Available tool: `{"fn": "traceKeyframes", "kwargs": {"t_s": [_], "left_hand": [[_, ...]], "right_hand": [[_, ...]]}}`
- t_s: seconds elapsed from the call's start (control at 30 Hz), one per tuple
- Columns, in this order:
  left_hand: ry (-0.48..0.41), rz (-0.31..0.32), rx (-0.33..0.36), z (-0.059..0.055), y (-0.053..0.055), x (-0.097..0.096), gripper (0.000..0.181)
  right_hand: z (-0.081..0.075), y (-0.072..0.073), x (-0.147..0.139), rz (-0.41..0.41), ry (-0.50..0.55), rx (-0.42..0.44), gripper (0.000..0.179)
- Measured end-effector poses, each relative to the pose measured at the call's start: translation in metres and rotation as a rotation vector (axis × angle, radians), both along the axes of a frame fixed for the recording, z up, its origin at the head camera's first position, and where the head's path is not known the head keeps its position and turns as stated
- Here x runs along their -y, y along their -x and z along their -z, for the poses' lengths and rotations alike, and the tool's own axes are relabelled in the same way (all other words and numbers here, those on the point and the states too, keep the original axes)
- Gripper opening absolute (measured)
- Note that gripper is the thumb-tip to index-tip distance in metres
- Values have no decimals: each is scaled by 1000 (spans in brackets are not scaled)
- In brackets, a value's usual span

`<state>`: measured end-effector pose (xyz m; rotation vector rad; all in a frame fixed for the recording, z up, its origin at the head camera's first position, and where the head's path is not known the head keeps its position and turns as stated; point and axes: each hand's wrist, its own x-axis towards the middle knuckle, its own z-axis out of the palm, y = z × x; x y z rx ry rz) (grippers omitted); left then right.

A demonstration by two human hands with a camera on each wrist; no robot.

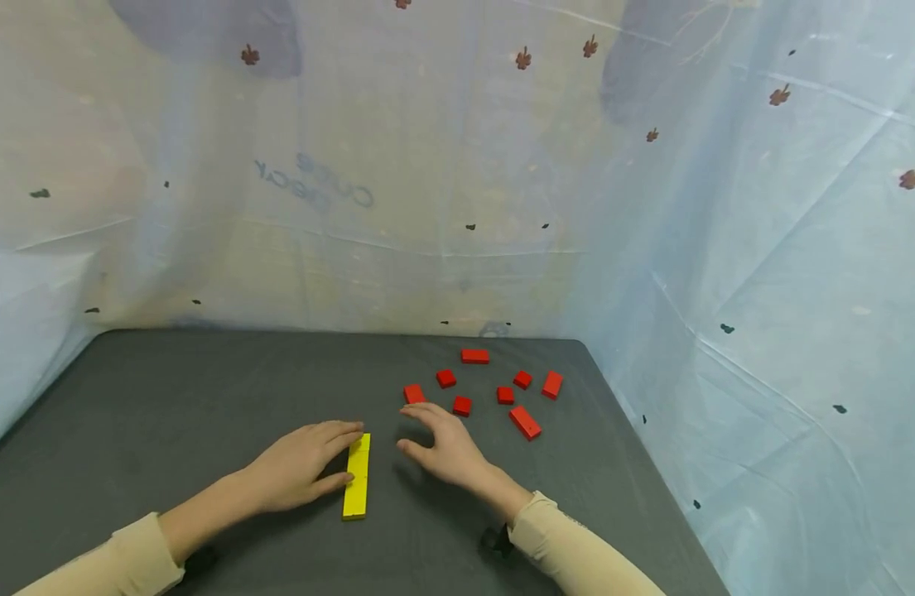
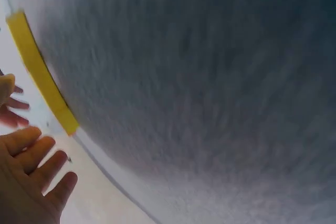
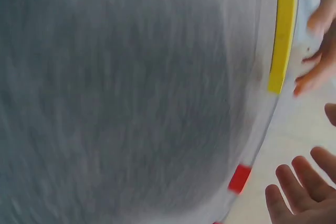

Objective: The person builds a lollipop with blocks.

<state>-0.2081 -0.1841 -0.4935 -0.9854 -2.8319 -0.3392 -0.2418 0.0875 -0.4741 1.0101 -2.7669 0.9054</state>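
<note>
A long yellow bar (image 1: pixel 357 488) with faint seams across it lies lengthwise on the dark table. My left hand (image 1: pixel 300 466) is beside its left edge, fingers spread and overlapping the bar in the head view. To the right of the bar, my right hand (image 1: pixel 450 447) hovers with loosely bent fingers and nothing in them. In the left wrist view, the yellow bar (image 2: pixel 42 72) appears apart from the outstretched fingers (image 2: pixel 50 169). The right wrist view shows the bar (image 3: pixel 283 35) beyond the open right hand (image 3: pixel 307 192).
Several red blocks lie at the back right of the table (image 1: pixel 204 397), among them a long one (image 1: pixel 525 422), a small one (image 1: pixel 462 406) and one at the back (image 1: pixel 475 356). One red block (image 1: pixel 414 393) is just beyond my right fingertips. Translucent sheeting (image 1: pixel 397 281) hangs around the table.
</note>
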Motion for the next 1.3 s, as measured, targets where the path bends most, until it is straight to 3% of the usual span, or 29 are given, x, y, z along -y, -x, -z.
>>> {"fn": "traceKeyframes", "kwargs": {"t_s": [0.23, 0.53, 1.03, 1.3], "left_hand": [[84, 52, 44, -4, -20, -10, 84], [133, 99, 57, 0, -29, -15, 86], [117, 91, 33, 4, -29, -17, 77], [127, 100, 22, -4, -32, -18, 75]], "right_hand": [[9, 29, -6, 160, -5, 63, 55], [14, 49, 1, 220, -43, 78, 54], [20, 55, 6, 254, -76, 99, 45], [21, 59, 6, 251, -71, 98, 41]]}}
